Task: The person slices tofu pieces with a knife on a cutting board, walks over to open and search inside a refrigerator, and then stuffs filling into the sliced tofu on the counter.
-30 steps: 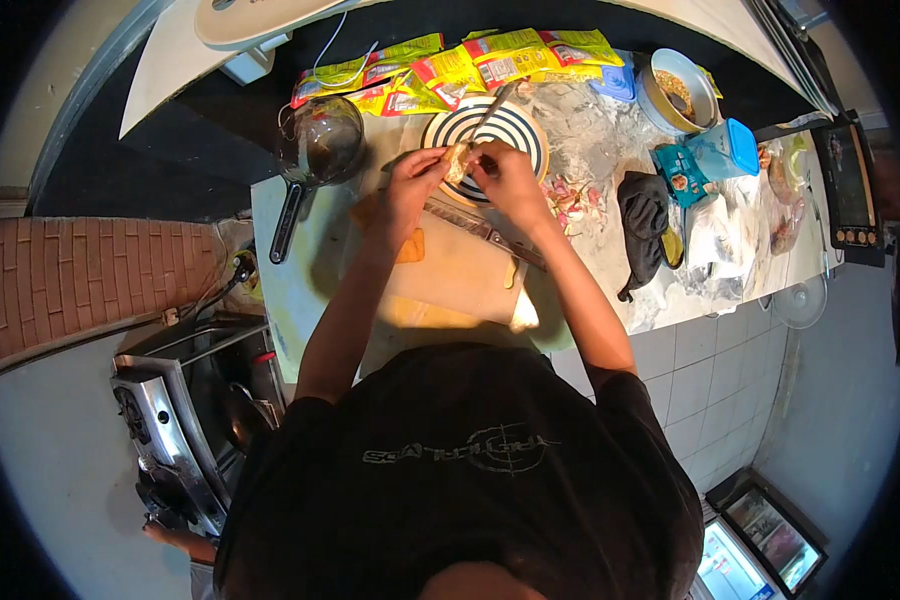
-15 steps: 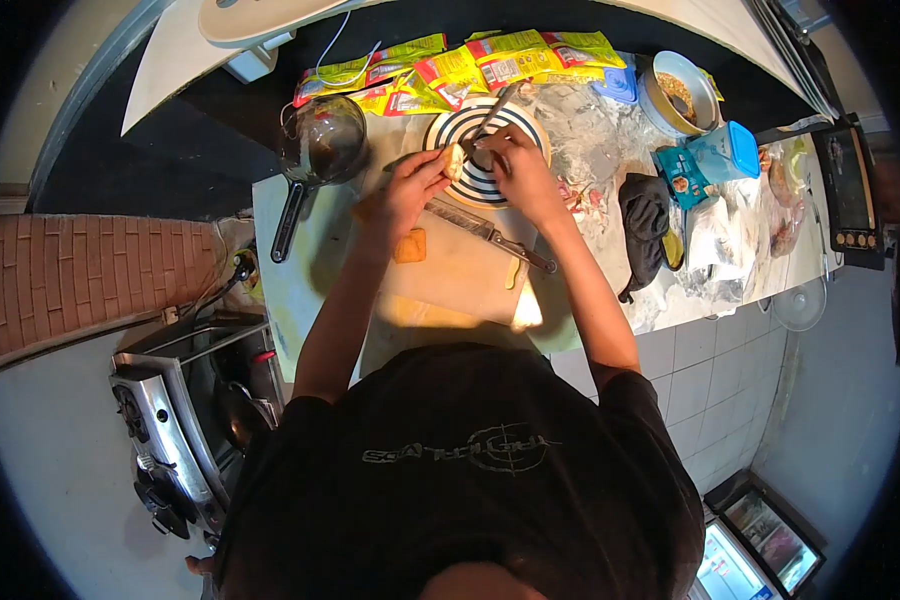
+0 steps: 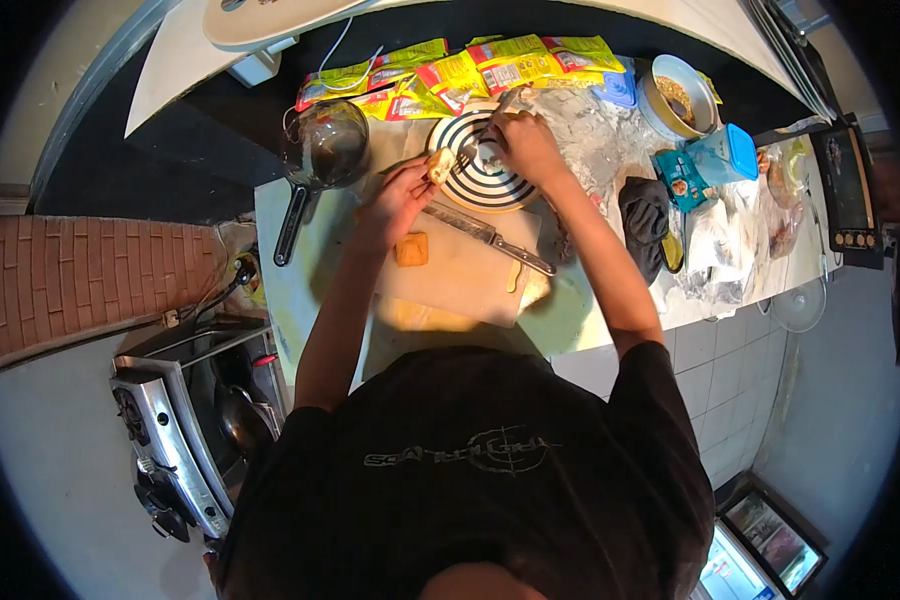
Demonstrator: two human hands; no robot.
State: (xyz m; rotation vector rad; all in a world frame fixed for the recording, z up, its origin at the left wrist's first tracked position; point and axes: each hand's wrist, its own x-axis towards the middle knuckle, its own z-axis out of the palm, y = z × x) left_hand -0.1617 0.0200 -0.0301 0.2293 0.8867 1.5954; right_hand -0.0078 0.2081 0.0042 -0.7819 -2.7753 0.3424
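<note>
My left hand (image 3: 402, 203) pinches a small pale, golden-edged food piece (image 3: 440, 166) at the left edge of the striped plate (image 3: 490, 188). Over the plate's upper right, my right hand (image 3: 526, 142) is closed on a fork (image 3: 467, 153), whose tines point toward the food piece. Nearer to me lies a cutting board (image 3: 450, 285). On it rest a knife (image 3: 485, 233) with its handle to the right, a square brown fried piece (image 3: 411, 249) and a thin yellowish strip (image 3: 513, 277).
A dark pan (image 3: 325, 150) stands at the left. Yellow-red packets (image 3: 490, 68) line the back. To the right are a bowl of chopped food (image 3: 678, 92), a blue-lidded container (image 3: 725, 153), a black cloth (image 3: 643, 222) and plastic bags (image 3: 715, 240). A stove (image 3: 175, 450) is at lower left.
My right hand has moved up and right from the food piece and now grips the fork, turned toward the piece. My left hand has shifted slightly left and down, still holding the piece.
</note>
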